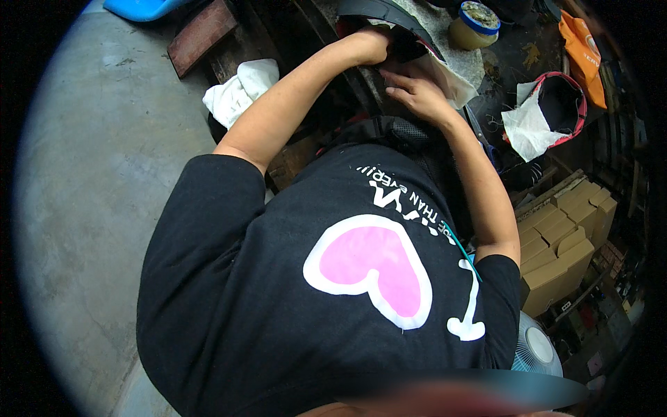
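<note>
A curved black piece point(385, 10) with red edging and white cloth point(455, 85) along its lower side stands at the top of the view. My left hand point(372, 46) reaches into its hollow, and the fingertips are hidden inside. Just below the piece is my right hand point(422, 99), beside the white cloth, with its fingers stretched out toward the left hand and apart. To the right lies a similar black ring with a red rim point(582, 104), a white cloth flap point(531, 128) hanging from it.
A tub with a blue rim point(475, 28) stands on the worktop, near an orange bag point(581, 59). At left are a white cloth point(243, 90), a reddish-brown board point(201, 36) and a blue plastic object point(142, 7). Cardboard boxes point(566, 243) and a fan point(536, 344) occupy the right side.
</note>
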Demonstrator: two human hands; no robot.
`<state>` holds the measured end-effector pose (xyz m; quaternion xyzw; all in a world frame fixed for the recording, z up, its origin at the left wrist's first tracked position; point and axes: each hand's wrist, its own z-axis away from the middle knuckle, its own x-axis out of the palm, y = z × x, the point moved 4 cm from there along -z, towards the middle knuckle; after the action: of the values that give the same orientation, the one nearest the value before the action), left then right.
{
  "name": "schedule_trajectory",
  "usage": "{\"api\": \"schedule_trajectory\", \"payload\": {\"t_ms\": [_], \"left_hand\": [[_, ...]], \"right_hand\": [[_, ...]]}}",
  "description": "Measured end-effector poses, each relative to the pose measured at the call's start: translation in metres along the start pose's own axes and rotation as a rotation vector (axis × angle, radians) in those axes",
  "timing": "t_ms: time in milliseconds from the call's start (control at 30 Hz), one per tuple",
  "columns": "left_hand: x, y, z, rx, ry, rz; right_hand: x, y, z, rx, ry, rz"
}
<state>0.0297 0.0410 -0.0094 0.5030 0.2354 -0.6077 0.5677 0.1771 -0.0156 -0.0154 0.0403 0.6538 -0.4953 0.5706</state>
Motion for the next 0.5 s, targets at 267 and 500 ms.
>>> {"api": "schedule_trajectory", "payload": {"t_ms": [267, 500], "left_hand": [[0.009, -0.006, -0.009, 0.012, -0.016, -0.017], [0.021, -0.015, -0.019, 0.025, 0.007, 0.009]], "right_hand": [[-0.005, -0.009, -0.003, 0.112, 0.167, 0.104], [-0.013, 0.003, 0.002, 0.064, 0.025, -0.481]]}}
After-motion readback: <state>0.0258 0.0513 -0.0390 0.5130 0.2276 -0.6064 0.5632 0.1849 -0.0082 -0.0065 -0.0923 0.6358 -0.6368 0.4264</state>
